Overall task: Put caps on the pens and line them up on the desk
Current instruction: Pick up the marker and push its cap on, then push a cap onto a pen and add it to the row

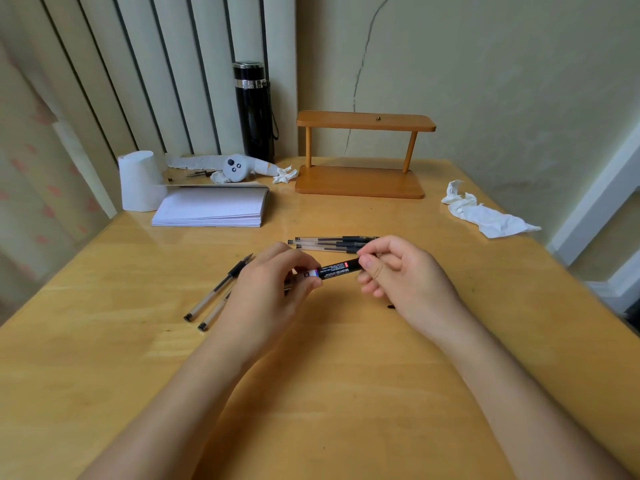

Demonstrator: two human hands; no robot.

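The pen (337, 268) looks light, stiff, kinda slick; left hand (266, 289) pinches its 9 o'clock end, right hand (405, 275) pinches the 3 o'clock end.

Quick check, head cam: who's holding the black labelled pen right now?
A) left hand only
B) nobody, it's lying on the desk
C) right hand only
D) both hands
D: the left hand grips one end of the black pen and the right hand pinches the other end.
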